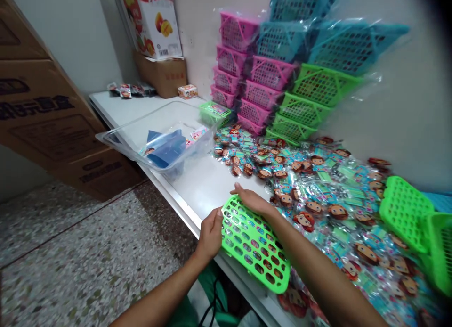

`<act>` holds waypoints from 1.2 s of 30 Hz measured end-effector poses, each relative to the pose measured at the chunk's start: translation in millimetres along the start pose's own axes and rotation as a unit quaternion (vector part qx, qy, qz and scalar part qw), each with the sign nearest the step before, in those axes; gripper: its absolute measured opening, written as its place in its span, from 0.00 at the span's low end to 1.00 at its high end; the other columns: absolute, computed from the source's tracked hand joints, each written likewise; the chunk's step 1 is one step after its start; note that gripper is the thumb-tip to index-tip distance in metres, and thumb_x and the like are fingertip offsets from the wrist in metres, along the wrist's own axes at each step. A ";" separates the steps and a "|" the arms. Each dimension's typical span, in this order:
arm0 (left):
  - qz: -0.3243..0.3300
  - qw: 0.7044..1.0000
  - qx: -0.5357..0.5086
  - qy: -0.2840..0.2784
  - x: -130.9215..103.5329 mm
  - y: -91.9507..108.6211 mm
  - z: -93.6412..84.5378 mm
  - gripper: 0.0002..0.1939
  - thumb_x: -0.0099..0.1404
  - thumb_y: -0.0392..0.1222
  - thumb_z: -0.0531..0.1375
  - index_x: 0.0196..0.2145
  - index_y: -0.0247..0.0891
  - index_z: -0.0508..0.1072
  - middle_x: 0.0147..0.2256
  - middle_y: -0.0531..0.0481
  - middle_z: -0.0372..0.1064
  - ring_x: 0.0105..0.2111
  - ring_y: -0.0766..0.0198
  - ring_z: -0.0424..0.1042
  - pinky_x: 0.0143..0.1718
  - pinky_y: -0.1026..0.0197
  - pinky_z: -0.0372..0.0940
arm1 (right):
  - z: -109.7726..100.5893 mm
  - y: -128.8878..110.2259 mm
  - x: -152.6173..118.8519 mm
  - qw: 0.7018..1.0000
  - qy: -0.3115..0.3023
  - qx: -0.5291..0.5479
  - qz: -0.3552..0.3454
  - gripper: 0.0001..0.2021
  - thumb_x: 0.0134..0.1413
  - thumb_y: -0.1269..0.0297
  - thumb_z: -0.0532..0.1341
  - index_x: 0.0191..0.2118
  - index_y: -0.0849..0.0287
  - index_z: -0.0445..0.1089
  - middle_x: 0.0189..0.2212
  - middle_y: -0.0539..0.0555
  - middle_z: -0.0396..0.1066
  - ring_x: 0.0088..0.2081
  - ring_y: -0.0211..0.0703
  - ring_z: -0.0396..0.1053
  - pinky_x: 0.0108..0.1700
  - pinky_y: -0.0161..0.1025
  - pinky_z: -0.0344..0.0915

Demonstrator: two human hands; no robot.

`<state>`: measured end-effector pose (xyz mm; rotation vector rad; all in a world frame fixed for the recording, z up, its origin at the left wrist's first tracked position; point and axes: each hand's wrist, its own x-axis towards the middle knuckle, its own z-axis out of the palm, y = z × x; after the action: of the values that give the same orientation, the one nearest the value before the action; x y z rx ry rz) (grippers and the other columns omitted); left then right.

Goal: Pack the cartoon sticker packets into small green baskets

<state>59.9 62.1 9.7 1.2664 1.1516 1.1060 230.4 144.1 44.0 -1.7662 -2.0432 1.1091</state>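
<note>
A green plastic basket (pixel 254 246) with a flat lid full of oval holes is tilted at the table's front edge. Small packets show through the holes. My left hand (pixel 211 232) grips its left side, thumb along the rim. At the far side, my right hand (pixel 252 200) is closed around the edge with its thumb raised; its other fingers are mostly hidden. Right of the basket spreads a large pile of clear packets (pixel 310 207) with cartoon-face pieces and blue and green contents. An open green basket (pixel 441 251) with its lid (pixel 406 211) hinged back lies at the far right.
A clear plastic tub (pixel 141 153) with blue sheets stands left on the white table (pixel 197 188). Pink baskets (pixel 263 96), green baskets (pixel 303 110) and blue baskets (pixel 339 49) are stacked by the wall. A closed green basket (pixel 215 112) sits nearby. Cardboard boxes (pixel 45 110) stand at left.
</note>
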 end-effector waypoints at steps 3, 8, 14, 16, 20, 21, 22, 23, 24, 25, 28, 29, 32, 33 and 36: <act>0.015 0.995 0.091 0.026 -0.1 0.0 -6.4 0.22 0.68 0.49 0.47 0.54 0.36 0.64 0.50 0.42 0.69 0.50 0.56 0.67 0.49 0.53 0.62 | -13.3 9.2 -13.2 0.994 0.016 0.107 0.009 0.39 0.59 0.40 0.31 0.55 0.61 0.65 0.46 0.60 0.72 0.43 0.45 0.70 0.46 0.40 0.64; 0.203 0.894 0.399 -0.037 5.1 29.3 -5.9 0.21 0.68 0.43 0.45 0.56 0.36 0.62 0.59 0.41 0.57 0.61 0.55 0.52 0.62 0.44 0.42 | -19.0 39.9 -60.8 0.991 0.067 0.107 0.041 0.32 0.56 0.38 0.44 0.40 0.60 0.74 0.36 0.58 0.74 0.37 0.48 0.70 0.41 0.41 0.64; 0.252 0.780 0.526 -0.226 21.0 52.3 14.0 0.30 0.67 0.51 0.45 0.61 0.31 0.53 0.63 0.37 0.48 0.63 0.51 0.44 0.62 0.43 0.43 | -2.9 58.2 -86.4 0.989 0.069 0.130 0.026 0.28 0.55 0.40 0.47 0.25 0.59 0.70 0.21 0.50 0.69 0.27 0.43 0.65 0.32 0.36 0.62; 0.248 0.768 0.543 -0.233 24.9 51.0 18.0 0.30 0.67 0.51 0.44 0.61 0.30 0.54 0.62 0.36 0.48 0.63 0.51 0.44 0.62 0.44 0.43 | -0.9 58.5 -84.3 0.988 0.073 0.133 0.015 0.28 0.56 0.41 0.46 0.25 0.60 0.68 0.20 0.49 0.67 0.25 0.41 0.63 0.29 0.35 0.60; 0.259 0.771 0.538 -0.222 27.6 47.6 18.8 0.27 0.68 0.48 0.45 0.60 0.31 0.55 0.62 0.37 0.50 0.63 0.52 0.46 0.62 0.45 0.45 | -6.9 57.0 -82.5 0.994 0.065 0.092 0.010 0.28 0.59 0.44 0.43 0.26 0.60 0.68 0.21 0.50 0.68 0.26 0.40 0.63 0.30 0.35 0.59; 0.263 0.779 0.527 -0.214 26.7 46.5 17.6 0.26 0.68 0.47 0.46 0.59 0.32 0.57 0.61 0.38 0.52 0.63 0.54 0.48 0.62 0.46 0.46 | -10.4 56.0 -82.4 0.996 0.054 0.069 0.007 0.28 0.59 0.44 0.43 0.26 0.60 0.69 0.23 0.51 0.69 0.27 0.41 0.65 0.31 0.35 0.59; 0.269 0.791 0.513 -0.199 25.0 45.1 16.1 0.24 0.68 0.44 0.45 0.58 0.33 0.58 0.60 0.39 0.55 0.62 0.55 0.50 0.62 0.46 0.46 | -14.5 54.4 -81.7 0.998 0.043 0.043 0.003 0.28 0.59 0.44 0.43 0.28 0.59 0.70 0.25 0.52 0.71 0.28 0.43 0.66 0.32 0.36 0.60; 0.274 0.805 0.497 -0.175 22.4 43.3 14.2 0.22 0.68 0.42 0.45 0.57 0.34 0.60 0.59 0.40 0.58 0.61 0.57 0.52 0.62 0.47 0.46 | -18.7 51.8 -79.8 0.999 0.039 0.020 0.000 0.28 0.60 0.44 0.43 0.30 0.59 0.71 0.28 0.53 0.73 0.31 0.44 0.68 0.35 0.37 0.61; 0.275 0.821 0.481 -0.135 19.0 40.9 12.2 0.21 0.68 0.41 0.45 0.57 0.34 0.61 0.57 0.40 0.60 0.60 0.58 0.54 0.62 0.47 0.45 | -22.6 47.8 -76.6 0.999 0.045 0.003 -0.005 0.28 0.60 0.44 0.42 0.33 0.58 0.72 0.32 0.55 0.74 0.34 0.46 0.69 0.37 0.38 0.62; 0.268 0.839 0.467 -0.081 14.7 38.1 10.3 0.21 0.68 0.40 0.46 0.56 0.35 0.61 0.57 0.40 0.61 0.60 0.58 0.55 0.62 0.46 0.44 | -25.8 42.3 -71.8 0.998 0.059 -0.005 -0.010 0.29 0.61 0.44 0.40 0.38 0.58 0.72 0.37 0.56 0.74 0.38 0.47 0.69 0.41 0.39 0.62; 0.175 0.888 0.417 0.078 0.2 27.3 6.7 0.23 0.67 0.42 0.48 0.59 0.35 0.57 0.58 0.37 0.59 0.60 0.54 0.55 0.60 0.42 0.48 | -28.4 17.8 -50.5 0.996 0.071 -0.041 -0.046 0.31 0.63 0.46 0.34 0.56 0.57 0.63 0.55 0.55 0.64 0.54 0.45 0.62 0.53 0.39 0.57; 0.133 0.903 0.394 0.106 -3.9 23.5 6.6 0.24 0.67 0.44 0.48 0.59 0.35 0.57 0.57 0.37 0.59 0.59 0.53 0.56 0.59 0.43 0.52 | -26.9 8.8 -42.3 0.994 0.054 -0.068 -0.060 0.31 0.63 0.47 0.33 0.59 0.57 0.59 0.58 0.53 0.60 0.57 0.43 0.59 0.55 0.38 0.54; 0.063 0.933 0.339 0.105 -8.7 14.5 9.6 0.22 0.68 0.45 0.45 0.55 0.35 0.64 0.52 0.39 0.66 0.53 0.54 0.65 0.53 0.48 0.61 | -17.5 -11.9 -20.8 0.987 0.004 -0.143 -0.068 0.29 0.63 0.47 0.35 0.59 0.54 0.60 0.57 0.53 0.62 0.56 0.45 0.60 0.55 0.41 0.54; 0.062 0.935 0.335 0.102 -7.8 12.7 11.3 0.21 0.68 0.45 0.45 0.53 0.36 0.66 0.50 0.40 0.69 0.51 0.54 0.67 0.52 0.49 0.62 | -13.6 -15.3 -15.7 0.986 0.002 -0.155 -0.057 0.29 0.63 0.47 0.37 0.56 0.55 0.64 0.54 0.56 0.66 0.54 0.48 0.63 0.54 0.43 0.54; 0.077 0.928 0.346 0.115 -2.1 11.1 16.8 0.20 0.68 0.44 0.45 0.51 0.36 0.68 0.47 0.42 0.71 0.48 0.55 0.69 0.50 0.51 0.63 | -2.7 -16.7 -8.0 0.983 0.019 -0.183 -0.020 0.31 0.63 0.48 0.37 0.44 0.61 0.73 0.43 0.63 0.73 0.48 0.55 0.67 0.52 0.49 0.53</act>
<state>76.6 58.3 20.4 1.8231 1.7385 1.0109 221.5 137.9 59.3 -1.8745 -2.3670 0.7143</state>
